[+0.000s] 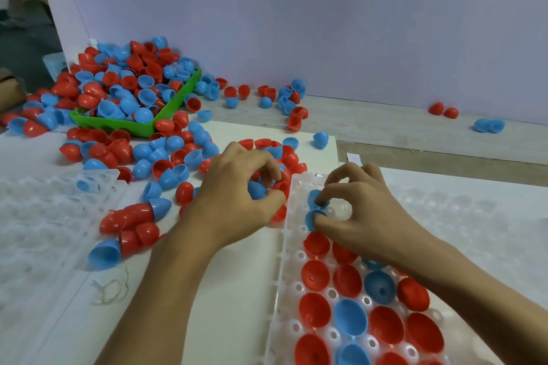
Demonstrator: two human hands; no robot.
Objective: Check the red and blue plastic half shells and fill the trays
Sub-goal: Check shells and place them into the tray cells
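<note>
Backdrop: pale lilac wall panels (326,24) stand behind our white worktop (231,281), with a strip of grey wood (385,127) between them.
Supply pile: we see red and blue half shells (118,89) heaped in and spilling over a green bin (175,101) at the far left, with more scattered across the worktop toward our hands.
Our left hand (237,195): fingers curled, pinching a blue half shell (256,189) between thumb and fingertips, just left of the tray edge and above loose red shells.
Our right hand (361,210): thumb and forefinger pinch a blue half shell (311,219) at the far end of the tray; a second blue shell (315,197) sits just beyond it under the fingertips.
Clear tray (284,275): a translucent dimpled tray runs from our hands toward us, its near pockets filled with open-side-up shells, mostly red with a few blue.
Other trays: one clear tray (44,216) lies to the left holding a single blue shell (86,185); another (474,216) lies to the right.
Strays: two red shells (443,110) and two blue shells (489,125) rest near the wall at far right.
</note>
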